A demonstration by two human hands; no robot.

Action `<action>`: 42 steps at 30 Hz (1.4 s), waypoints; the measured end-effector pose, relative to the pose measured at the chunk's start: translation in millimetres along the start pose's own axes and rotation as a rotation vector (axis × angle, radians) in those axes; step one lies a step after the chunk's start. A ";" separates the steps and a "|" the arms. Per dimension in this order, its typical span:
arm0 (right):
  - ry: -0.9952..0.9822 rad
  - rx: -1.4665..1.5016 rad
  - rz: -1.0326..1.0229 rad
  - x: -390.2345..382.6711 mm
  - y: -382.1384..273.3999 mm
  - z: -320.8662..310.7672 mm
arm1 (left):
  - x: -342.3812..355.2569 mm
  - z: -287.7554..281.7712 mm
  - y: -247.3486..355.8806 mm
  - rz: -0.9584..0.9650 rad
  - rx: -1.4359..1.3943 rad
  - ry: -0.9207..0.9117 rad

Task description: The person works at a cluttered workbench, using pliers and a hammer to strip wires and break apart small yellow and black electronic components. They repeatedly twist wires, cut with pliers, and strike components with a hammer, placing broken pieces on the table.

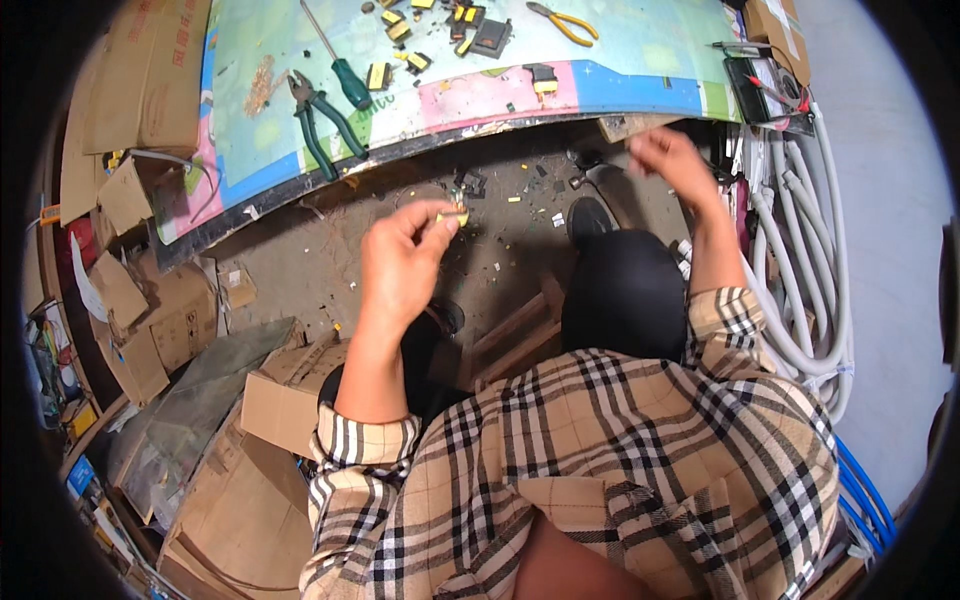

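Observation:
My left hand (400, 260) pinches a small yellow part (452, 218) with some metallic bits on top, held over the floor short of the table's edge. My right hand (675, 170) is raised at the right, near the table's front edge, with its fingers curled; whatever is between them, if anything, is too small to make out. On the table (250, 140) lie green-handled pliers (333, 134), a green screwdriver (349, 82), yellow-handled pliers (570, 28), several black-and-yellow parts (490, 36) and a pile of small copper-coloured scraps (262, 82).
Cardboard boxes (140, 70) stand at the left, with more cardboard (215, 495) below. Coiled grey hoses (805, 260), blue tubing (860, 480) and a black meter with leads (750, 95) are at the right. Small debris is scattered on the floor (480, 260) near my shoes (590, 220).

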State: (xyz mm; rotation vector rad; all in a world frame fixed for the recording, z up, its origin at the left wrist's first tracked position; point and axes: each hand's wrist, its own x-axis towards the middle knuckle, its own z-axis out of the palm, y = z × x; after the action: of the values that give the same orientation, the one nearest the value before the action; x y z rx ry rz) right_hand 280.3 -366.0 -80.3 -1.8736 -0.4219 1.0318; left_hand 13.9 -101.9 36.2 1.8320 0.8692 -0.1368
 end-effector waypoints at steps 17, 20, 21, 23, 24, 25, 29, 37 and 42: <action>0.164 -0.929 0.347 -7.4 276.7 70.0 | 106.7 194.1 19.9 0.069 -0.390 -0.032; 0.143 -0.901 0.377 -1.1 293.0 73.5 | 127.5 215.8 29.9 0.079 -0.419 -0.047; 0.103 -0.884 0.406 -2.0 273.2 71.5 | 130.9 218.3 24.2 0.070 -0.408 -0.042; -0.064 -0.499 0.560 -5.8 252.2 58.8 | 130.3 218.1 22.1 0.070 -0.365 -0.024; -0.184 -0.120 0.665 -4.9 247.7 49.5 | 129.8 217.8 24.9 0.074 -0.332 -0.012; -0.297 0.267 0.751 -6.5 243.2 42.1 | 129.3 217.6 27.7 0.079 -0.298 -0.001; 0.127 0.999 0.431 -54.0 125.7 35.1 | 122.4 208.6 30.6 0.145 -0.128 0.117; 0.205 -0.372 0.258 -131.9 42.0 11.0 | 133.4 219.1 18.6 0.249 -0.177 0.135; 0.472 -0.492 0.025 -140.3 -30.1 13.5 | 131.1 222.5 22.8 0.257 -0.129 0.131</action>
State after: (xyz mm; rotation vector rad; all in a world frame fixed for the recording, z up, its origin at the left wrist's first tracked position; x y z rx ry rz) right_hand 190.7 -434.1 9.8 -2.4820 -0.3915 0.4898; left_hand 189.3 -229.7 -105.7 1.8275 0.7073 0.1990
